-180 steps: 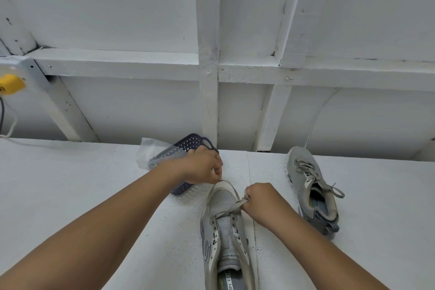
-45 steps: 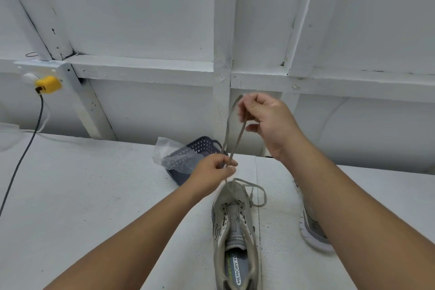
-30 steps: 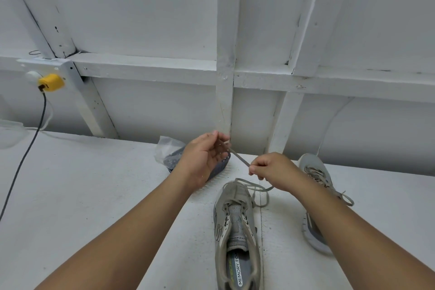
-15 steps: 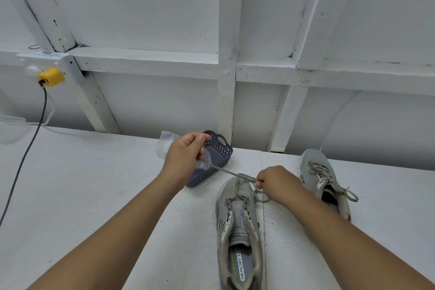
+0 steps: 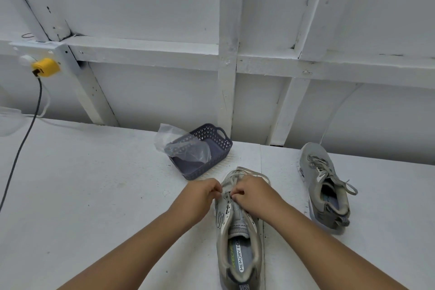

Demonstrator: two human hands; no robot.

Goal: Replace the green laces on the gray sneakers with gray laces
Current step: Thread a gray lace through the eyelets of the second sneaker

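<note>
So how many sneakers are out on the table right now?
2. One sneaker lies in the middle, right under both hands, which are working near its toe. The other sneaker, already laced, sits apart to the right, nearer the wall. None seem hidden.

The right hand (image 5: 253,193) covers the right eyelets of the near sneaker (image 5: 237,238). Its heel is cut off at the bottom edge. The lace (image 5: 233,180) end between the fingertips is too small to see.
</note>
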